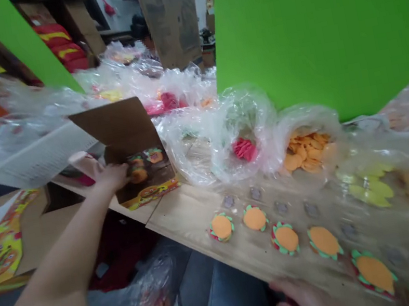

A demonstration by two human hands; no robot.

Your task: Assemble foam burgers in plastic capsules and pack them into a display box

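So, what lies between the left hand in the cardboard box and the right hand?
Head view: the bare corner of the wooden board and the leftmost felt burger.

Bright, even, diffuse indoor light leaves only faint shadows. Motion blur smears the whole view, worst toward the right edge of the table (184,214); the left hand (111,177) is soft too. Glare whitens the plastic bags (194,139). Straight lines bend near the borders.

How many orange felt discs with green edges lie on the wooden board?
5 orange felt discs in a row along the wooden board; more may hide in the blurred right corner.
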